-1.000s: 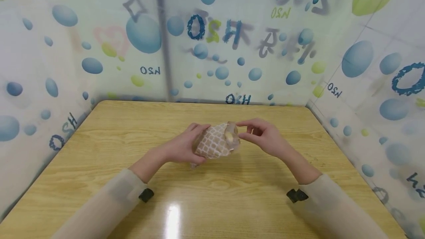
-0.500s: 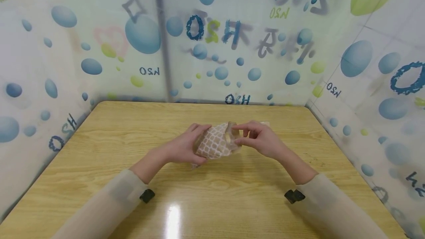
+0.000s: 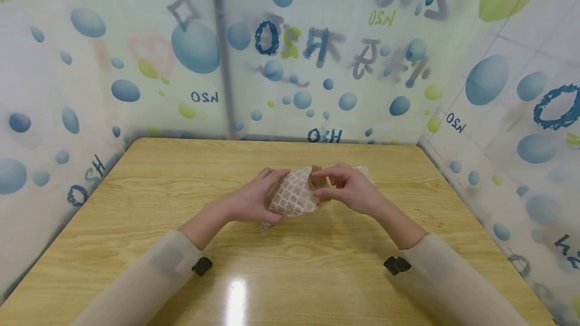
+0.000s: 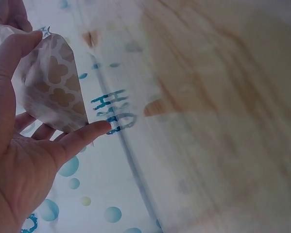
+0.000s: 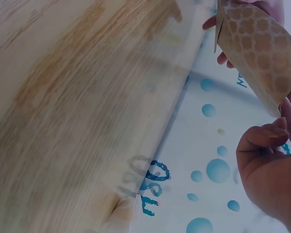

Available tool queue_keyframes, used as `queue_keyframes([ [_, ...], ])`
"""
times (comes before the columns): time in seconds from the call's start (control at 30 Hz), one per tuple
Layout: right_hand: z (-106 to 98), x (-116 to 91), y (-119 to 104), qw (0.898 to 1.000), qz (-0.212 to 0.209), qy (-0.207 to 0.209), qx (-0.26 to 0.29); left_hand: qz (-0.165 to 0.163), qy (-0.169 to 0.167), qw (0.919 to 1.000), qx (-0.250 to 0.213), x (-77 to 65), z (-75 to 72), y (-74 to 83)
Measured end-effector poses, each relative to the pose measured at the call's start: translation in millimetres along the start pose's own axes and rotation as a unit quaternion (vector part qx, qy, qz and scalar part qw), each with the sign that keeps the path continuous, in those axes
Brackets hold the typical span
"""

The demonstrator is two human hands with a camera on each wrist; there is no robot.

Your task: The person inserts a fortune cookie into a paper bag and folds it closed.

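Observation:
A brown paper bag [image 3: 294,192] with a white lattice pattern lies tilted in the middle of the view, its mouth facing right. My left hand [image 3: 251,197] grips it from the left, thumb along the front and fingers behind. At the mouth, my right hand [image 3: 346,187] has its curled index finger and thumb on the rim, a little apart. In the left wrist view, the patterned side [image 4: 60,80] shows between thumb and fingers. From the right wrist, the bag [image 5: 257,46] appears above the curled right hand [image 5: 266,155]. The bag's inside is mostly hidden by the right fingers.
A wooden table [image 3: 290,265] spreads under both hands. A pale flat piece [image 3: 364,171] shows behind the right hand. Walls [image 3: 290,64] with a bubble print stand along the back and both sides.
My right hand has moved left onto the bag's mouth. A clear film and yellowish content seen there earlier are now hidden. The pale piece behind the hand has come into view.

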State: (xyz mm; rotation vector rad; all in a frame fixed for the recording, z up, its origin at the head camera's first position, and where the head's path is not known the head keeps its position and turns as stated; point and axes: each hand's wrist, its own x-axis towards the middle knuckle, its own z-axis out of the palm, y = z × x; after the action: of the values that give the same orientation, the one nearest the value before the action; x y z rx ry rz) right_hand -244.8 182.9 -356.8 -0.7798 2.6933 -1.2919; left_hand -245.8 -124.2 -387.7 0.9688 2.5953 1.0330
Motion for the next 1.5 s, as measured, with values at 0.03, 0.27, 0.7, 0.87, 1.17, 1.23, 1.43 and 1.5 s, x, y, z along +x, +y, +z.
queue_keyframes([
  [0.03, 0.6, 0.4, 0.3, 1.0, 0.001, 0.0, 0.0, -0.001, 0.0, 1.0, -0.001, 0.0, 0.0, 0.3],
  [0.27, 3.3, 0.9, 1.0, 1.0, 0.001, -0.005, -0.006, -0.006, -0.003, 1.0, -0.004, -0.7, 0.4, 1.9],
  [0.7, -37.5, -16.8, 42.0, 0.995, 0.058, 0.045, 0.071, -0.009, 0.006, 0.9999, 0.004, -4.2, -3.4, -2.9],
  [0.87, -59.1, -14.8, 64.8, 0.991, 0.098, 0.067, 0.062, -0.012, 0.006, 0.9999, 0.005, -3.8, -4.8, -4.4],
  [1.17, -75.0, 1.5, 100.7, 0.987, 0.154, 0.043, 0.012, -0.014, 0.006, 0.9999, 0.008, -5.5, -3.8, -5.1],
  [1.23, -75.6, 5.5, 106.0, 0.987, 0.159, 0.036, -0.009, -0.016, 0.007, 0.9998, 0.007, -5.8, -3.6, -5.5],
  [1.43, -75.2, 13.5, 114.9, 0.984, 0.176, -0.001, -0.02, -0.015, 0.009, 0.9998, 0.006, -6.6, -3.5, -6.0],
  [1.5, -73.9, 14.2, 115.8, 0.982, 0.189, -0.018, -0.009, -0.013, 0.009, 0.9998, 0.008, -6.9, -3.6, -5.8],
])
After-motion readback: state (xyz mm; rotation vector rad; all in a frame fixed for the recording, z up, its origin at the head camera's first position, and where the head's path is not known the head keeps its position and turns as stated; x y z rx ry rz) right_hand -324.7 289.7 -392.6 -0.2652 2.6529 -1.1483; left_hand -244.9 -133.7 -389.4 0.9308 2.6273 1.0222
